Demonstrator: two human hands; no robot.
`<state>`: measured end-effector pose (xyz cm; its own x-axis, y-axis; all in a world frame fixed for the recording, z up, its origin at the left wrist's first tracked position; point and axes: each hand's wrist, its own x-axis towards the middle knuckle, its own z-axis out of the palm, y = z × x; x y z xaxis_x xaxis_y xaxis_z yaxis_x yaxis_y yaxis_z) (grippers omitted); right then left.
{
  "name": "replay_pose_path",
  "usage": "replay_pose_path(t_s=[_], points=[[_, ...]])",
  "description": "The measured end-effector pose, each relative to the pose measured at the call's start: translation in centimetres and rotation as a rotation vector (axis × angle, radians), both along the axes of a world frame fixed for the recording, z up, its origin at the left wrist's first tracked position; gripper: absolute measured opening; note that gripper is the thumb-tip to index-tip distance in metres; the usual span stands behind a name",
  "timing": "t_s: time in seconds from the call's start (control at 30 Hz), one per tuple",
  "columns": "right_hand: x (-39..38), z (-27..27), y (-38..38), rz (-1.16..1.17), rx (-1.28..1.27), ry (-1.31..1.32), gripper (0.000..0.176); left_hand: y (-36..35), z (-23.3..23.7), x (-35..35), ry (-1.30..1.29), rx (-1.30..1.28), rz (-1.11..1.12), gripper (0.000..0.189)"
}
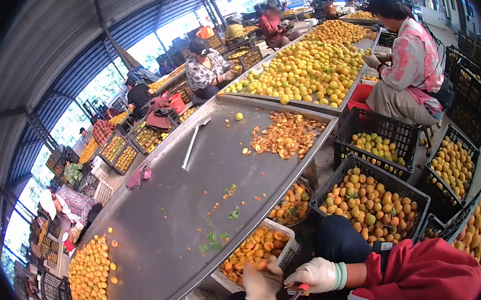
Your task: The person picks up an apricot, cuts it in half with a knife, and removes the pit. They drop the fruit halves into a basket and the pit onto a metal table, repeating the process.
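My left hand (261, 282), in a white glove, is at the near rim of a white plastic basket (295, 248) of halved apricots (260, 245). Its fingers look loosely apart, and no fruit shows in them. Right beside it, my gloved right hand (316, 274) is closed around the red handle of a knife (300, 287). The thin metal blade curves down toward my left wrist. A black crate (388, 178) of whole apricots (371, 206) stands by my knee.
A long metal table (182, 214) slopes past my left side, carrying apricot pieces (285, 134), leaves, a metal-handled tool (193, 145) and a pink cloth (139, 177). More fruit crates (377, 141) stand close on my right. A co-worker (408, 62) sits beyond; others work across the table.
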<state>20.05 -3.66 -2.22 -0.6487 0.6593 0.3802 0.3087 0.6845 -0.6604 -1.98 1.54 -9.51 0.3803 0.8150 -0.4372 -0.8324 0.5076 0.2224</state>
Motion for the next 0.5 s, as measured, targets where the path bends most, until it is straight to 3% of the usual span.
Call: replay_pose_path(t_s=[0.03,0.1,0.17,0.23,0.3,0.33,0.37,0.5], points=[[0.3,0.8,0.0,-0.029,0.043,-0.079,0.035,0.8,3.3,0.9,0.146,-0.087,0.21,0.057],[0.4,1.4,0.1,-0.045,0.037,-0.121,0.036,0.6,2.8,-0.8,0.063,-0.035,0.155,0.065],[0.3,1.0,0.3,-0.031,0.023,-0.049,0.036,0.2,3.2,-0.4,0.231,-0.089,0.085,0.07],[0.1,0.7,0.1,-0.004,0.003,0.028,0.038,-0.7,1.1,-0.4,0.141,-0.115,-0.099,0.069],[-0.5,0.6,-0.1,-0.044,-0.042,-0.113,0.037,-3.1,2.8,1.8,0.525,0.156,-0.258,0.069],[-0.6,1.0,-0.3,-0.074,-0.057,-0.154,0.039,-4.4,5.6,3.0,0.309,0.081,-0.222,0.062],[-0.8,0.7,-0.1,-0.087,-0.065,-0.151,0.039,-5.0,6.4,3.0,0.31,0.077,-0.237,0.062],[-0.9,-0.9,0.3,-0.196,-0.159,-0.177,0.039,-6.1,7.9,2.9,0.204,-0.166,-0.138,0.033]])
